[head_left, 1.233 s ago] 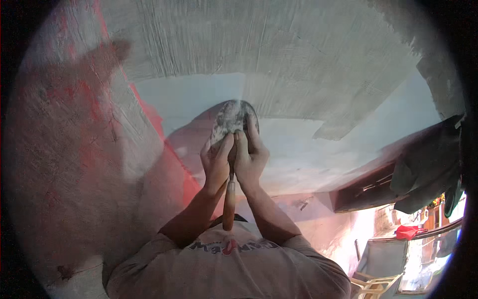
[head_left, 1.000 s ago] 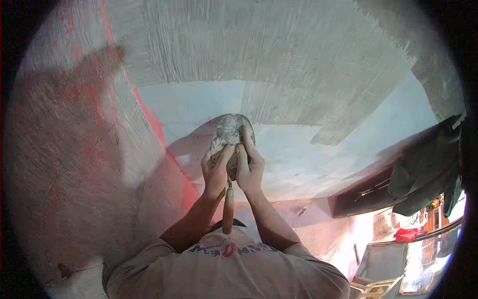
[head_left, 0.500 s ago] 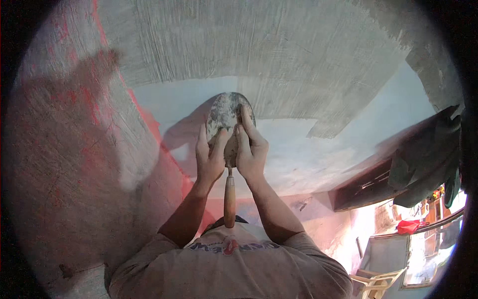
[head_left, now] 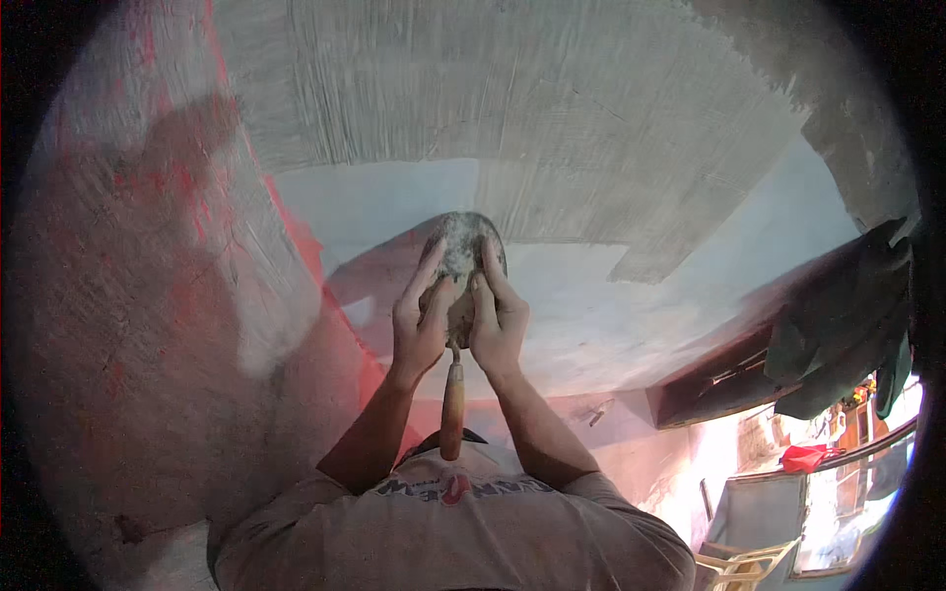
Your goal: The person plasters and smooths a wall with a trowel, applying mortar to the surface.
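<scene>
1. Nearest is a grey-brown cloth shirt (head_left: 434, 542) with a printed chest, worn by the person, whose forearms reach up and inward.
2. A trowel (head_left: 461, 258) with a round-ended, dark blade smeared whitish stands upright between the hands; its brown wooden handle (head_left: 452, 409) points down toward the shirt, with neither hand on it.
3. The left hand (head_left: 419, 330) is closed on the blade's left side, fingers along the edge, thumb on the near face.
4. The right hand (head_left: 499, 330) holds the opposite side likewise, its index finger stretched up the blade.
5. The step in hand looks like a two-handed hold on the blade; a next move would call for even pressure from both hands, as the handle hangs free.
6. Beyond is a pale bluish wall surface (head_left: 572, 286) with streaky grey plaster (head_left: 552, 128) above; whether the blade touches it, I cannot tell.
7. Far right, dark green cloth (head_left: 838, 330) hangs above a bright red cloth (head_left: 805, 457) and a cream chair (head_left: 754, 564).
</scene>
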Demonstrator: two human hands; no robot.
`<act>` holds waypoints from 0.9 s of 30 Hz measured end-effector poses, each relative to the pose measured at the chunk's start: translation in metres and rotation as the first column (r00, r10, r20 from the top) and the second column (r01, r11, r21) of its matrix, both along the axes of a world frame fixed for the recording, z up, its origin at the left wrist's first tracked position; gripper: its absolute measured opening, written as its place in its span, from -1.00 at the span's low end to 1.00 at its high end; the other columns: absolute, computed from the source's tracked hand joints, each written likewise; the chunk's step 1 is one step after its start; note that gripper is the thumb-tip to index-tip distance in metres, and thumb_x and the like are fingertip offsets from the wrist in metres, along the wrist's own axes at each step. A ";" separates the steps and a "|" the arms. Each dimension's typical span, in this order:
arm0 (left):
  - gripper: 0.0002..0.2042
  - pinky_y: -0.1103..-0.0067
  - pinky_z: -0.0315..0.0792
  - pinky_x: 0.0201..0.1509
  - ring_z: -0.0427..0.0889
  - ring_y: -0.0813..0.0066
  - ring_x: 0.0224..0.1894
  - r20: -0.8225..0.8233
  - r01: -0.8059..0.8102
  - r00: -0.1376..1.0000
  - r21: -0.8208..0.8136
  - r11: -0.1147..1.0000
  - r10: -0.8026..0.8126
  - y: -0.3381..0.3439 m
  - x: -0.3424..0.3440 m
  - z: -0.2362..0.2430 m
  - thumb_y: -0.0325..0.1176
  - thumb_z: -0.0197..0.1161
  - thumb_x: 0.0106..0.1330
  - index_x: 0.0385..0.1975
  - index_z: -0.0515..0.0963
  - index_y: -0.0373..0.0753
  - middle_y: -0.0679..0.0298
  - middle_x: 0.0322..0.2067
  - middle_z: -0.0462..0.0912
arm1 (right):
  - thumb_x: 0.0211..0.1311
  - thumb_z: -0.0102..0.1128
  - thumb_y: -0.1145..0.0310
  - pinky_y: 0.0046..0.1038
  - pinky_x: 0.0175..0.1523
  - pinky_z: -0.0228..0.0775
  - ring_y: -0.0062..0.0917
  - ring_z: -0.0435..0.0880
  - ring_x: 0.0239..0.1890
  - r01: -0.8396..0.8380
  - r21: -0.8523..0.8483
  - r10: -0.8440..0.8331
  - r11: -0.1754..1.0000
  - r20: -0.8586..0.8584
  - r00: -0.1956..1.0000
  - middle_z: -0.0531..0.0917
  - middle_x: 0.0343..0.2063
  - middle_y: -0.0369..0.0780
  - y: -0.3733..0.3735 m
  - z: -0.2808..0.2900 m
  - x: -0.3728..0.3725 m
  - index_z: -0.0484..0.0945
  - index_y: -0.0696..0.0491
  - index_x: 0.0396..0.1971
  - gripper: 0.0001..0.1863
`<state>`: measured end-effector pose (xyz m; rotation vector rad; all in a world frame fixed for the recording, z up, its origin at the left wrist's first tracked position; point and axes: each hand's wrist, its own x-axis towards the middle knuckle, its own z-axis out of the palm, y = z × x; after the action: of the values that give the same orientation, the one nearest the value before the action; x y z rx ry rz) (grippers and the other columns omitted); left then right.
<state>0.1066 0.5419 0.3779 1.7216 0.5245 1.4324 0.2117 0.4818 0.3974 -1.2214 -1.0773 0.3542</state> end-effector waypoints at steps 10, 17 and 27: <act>-0.55 0.48 0.26 0.45 0.44 0.29 0.39 0.072 0.024 0.997 -0.096 0.995 -0.017 0.000 0.000 0.013 -0.57 0.08 0.45 0.34 0.42 -0.48 -0.06 0.30 0.52 | 0.50 -0.03 0.55 -0.57 0.14 0.40 -0.67 0.55 0.02 0.008 0.145 -0.005 0.989 -0.022 1.000 0.70 0.13 -0.05 0.006 -0.001 -0.003 0.41 0.23 0.38 -0.52; -0.55 0.41 0.23 0.49 0.45 0.24 0.40 0.081 0.030 0.996 -0.060 0.998 -0.025 0.009 0.002 0.032 -0.55 0.09 0.44 0.32 0.43 -0.51 -0.07 0.28 0.54 | 0.50 0.02 0.52 -0.59 0.00 0.43 -0.71 0.54 -0.11 0.033 0.197 -0.037 0.980 0.016 0.999 0.75 -0.02 -0.12 0.013 0.014 0.000 0.42 0.16 0.39 -0.51; -0.58 0.41 0.24 0.48 0.45 0.21 0.39 0.053 0.018 0.999 -0.081 0.997 -0.013 0.002 0.003 0.034 -0.55 0.06 0.44 0.27 0.46 -0.54 -0.07 0.27 0.54 | 0.50 0.00 0.55 -0.68 -0.16 0.38 -0.80 0.46 -0.29 0.022 0.050 -0.019 0.998 -0.055 0.998 0.67 -0.29 -0.33 0.009 0.012 -0.006 0.41 0.20 0.39 -0.51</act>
<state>0.1094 0.5439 0.4119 1.6165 0.5326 1.4224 0.2055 0.4907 0.4093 -1.1708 -1.0208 0.3401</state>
